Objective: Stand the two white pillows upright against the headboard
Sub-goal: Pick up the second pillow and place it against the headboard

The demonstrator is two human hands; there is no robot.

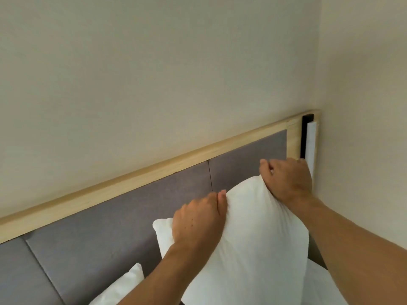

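Cream wall [154, 73] fills the upper view, meeting a side wall [363, 106] at the right corner.

Pillow [248, 245]: white, held upright in front of the headboard [105, 234]; whether its back touches the padding cannot be told. Top edge bunched and creased under both hands. Lower end runs out of view at the bottom edge.

Left hand [198, 219]: clenched on the pillow's upper left edge, fingers [221, 200] curled into the cloth, forearm rising from the bottom edge.

Right hand [288, 181]: clenched on the pillow's top right corner, knuckles toward the headboard, forearm entering from the lower right.

Second pillow [123, 287]: white, only a corner showing at lower left, low against the headboard; apart from the held one.

More white cloth [321, 287]: at lower right, behind the right forearm; what it is cannot be told.

Headboard: grey padded panels with vertical seams, capped by a pale wood rail [136, 183] running along the wall.

Dark slot with white strip [311, 144]: upright, at the headboard's right end, just beside the corner.
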